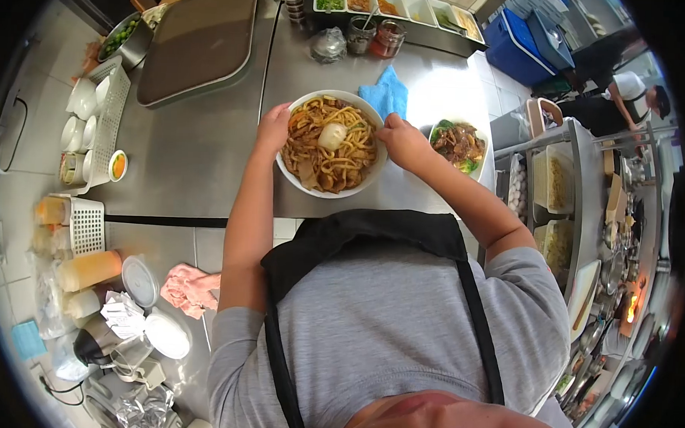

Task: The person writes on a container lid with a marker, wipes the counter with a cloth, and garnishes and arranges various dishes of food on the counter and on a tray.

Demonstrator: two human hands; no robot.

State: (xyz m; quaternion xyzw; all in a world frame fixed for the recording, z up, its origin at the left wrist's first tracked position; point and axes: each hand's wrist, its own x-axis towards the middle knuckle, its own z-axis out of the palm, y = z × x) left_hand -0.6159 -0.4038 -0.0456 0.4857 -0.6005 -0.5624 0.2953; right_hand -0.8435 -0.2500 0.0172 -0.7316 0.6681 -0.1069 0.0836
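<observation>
A white bowl (335, 195) is over the steel counter, filled with thick noodles (356, 158), sliced meat and a pale round egg-like piece (332, 136) on top. My left hand (272, 128) grips its left rim, fingers curled at the edge. At the right rim, my right hand (405, 143) is closed on the bowl too. Whether the bowl rests on the counter or is slightly raised, I cannot tell. Just behind my right hand lies a crumpled blue cloth (384, 93). Farther right is a second white dish with dark meat and greens (458, 146).
Topping containers (361, 2) line the back, with jars (386, 38) before them. A brown tray (201, 43) and white basket (108, 123) stand left. Raw meat (189, 288) lies lower left. Shelving (578, 169) is at right; a person (633, 96) stands beyond, and a flame (632, 307) burns.
</observation>
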